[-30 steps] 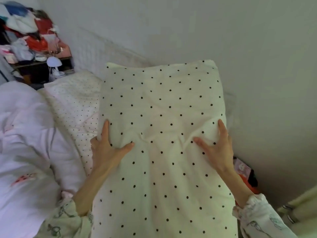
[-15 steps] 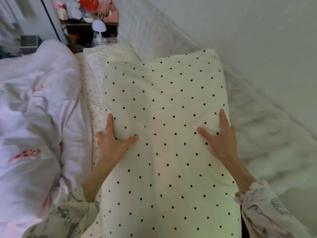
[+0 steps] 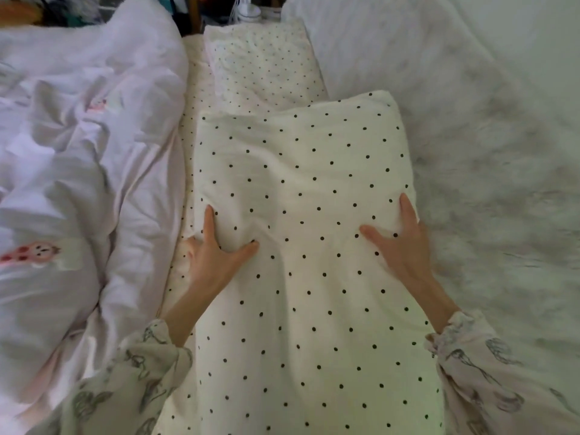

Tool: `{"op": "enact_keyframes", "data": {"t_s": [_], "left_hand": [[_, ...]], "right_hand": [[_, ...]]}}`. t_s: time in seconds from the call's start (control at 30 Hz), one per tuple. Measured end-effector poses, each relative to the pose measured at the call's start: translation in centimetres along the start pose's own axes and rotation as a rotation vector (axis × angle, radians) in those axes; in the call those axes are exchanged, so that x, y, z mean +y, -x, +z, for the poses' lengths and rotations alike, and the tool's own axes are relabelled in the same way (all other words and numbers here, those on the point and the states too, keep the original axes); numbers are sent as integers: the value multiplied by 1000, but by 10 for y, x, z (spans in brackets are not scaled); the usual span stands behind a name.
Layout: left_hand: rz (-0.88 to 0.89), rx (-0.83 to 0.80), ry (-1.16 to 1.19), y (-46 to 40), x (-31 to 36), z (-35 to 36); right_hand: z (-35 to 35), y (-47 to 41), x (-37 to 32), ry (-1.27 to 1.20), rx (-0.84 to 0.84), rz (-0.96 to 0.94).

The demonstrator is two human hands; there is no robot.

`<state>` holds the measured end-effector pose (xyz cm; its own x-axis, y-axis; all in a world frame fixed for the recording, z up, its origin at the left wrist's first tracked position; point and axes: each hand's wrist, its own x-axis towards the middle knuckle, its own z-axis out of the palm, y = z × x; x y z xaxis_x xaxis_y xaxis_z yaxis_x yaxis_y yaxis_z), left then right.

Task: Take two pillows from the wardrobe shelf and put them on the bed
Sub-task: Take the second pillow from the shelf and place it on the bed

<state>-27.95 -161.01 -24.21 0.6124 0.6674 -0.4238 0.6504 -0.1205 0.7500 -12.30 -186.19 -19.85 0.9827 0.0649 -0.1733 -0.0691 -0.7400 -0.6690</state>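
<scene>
A cream pillow with black dots (image 3: 301,189) fills the middle of the head view, lying lengthwise over the bed. My left hand (image 3: 216,252) grips its left edge, thumb on top. My right hand (image 3: 398,243) grips its right edge the same way. Beyond it, a second pillow with finer dots (image 3: 263,61) lies flat at the head of the bed, its near end hidden under the held pillow. A dotted sheet (image 3: 188,133) shows as a strip between pillow and duvet.
A crumpled white duvet with a small red print (image 3: 78,146) covers the left half of the bed. A white fluffy blanket (image 3: 489,146) lies along the right. A small white lamp (image 3: 248,11) stands on dark furniture beyond the bed's head.
The held pillow has come down from in front of the wall to low over the bed, behind the first pillow. The view has tilted down; both hands keep their grip.
</scene>
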Motion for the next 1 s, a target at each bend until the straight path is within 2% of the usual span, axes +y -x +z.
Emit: {"op": "enact_keyframes", "data": {"t_s": [0.17,0.27,0.33,0.47,0.57,0.67,0.77,0.9,1.0], "left_hand": [[-46,-68,-113,-76,-24,61],[-44,-236,-286,-100,-55,94],[-61,-258,-326,-109,-72,107],[-88,-174,-200,-119,-88,114],[-180,-135,-40,-132,-90,113],[-293,-180,106,-140,-91,109],[-267,-57,208,-136,-85,111],[-216,124,180,-123,-66,122],[-151,209,218,-120,-57,115]], "right_hand": [[53,-97,49,81,-182,-10],[89,-119,95,270,-334,-11],[107,-123,117,383,-375,-12],[121,-134,133,321,-295,-42],[123,-151,134,188,-305,87],[125,-165,129,-27,-331,249],[122,-173,118,-54,-330,288],[107,-174,102,-152,-381,259],[96,-170,86,-216,-326,216]]}}
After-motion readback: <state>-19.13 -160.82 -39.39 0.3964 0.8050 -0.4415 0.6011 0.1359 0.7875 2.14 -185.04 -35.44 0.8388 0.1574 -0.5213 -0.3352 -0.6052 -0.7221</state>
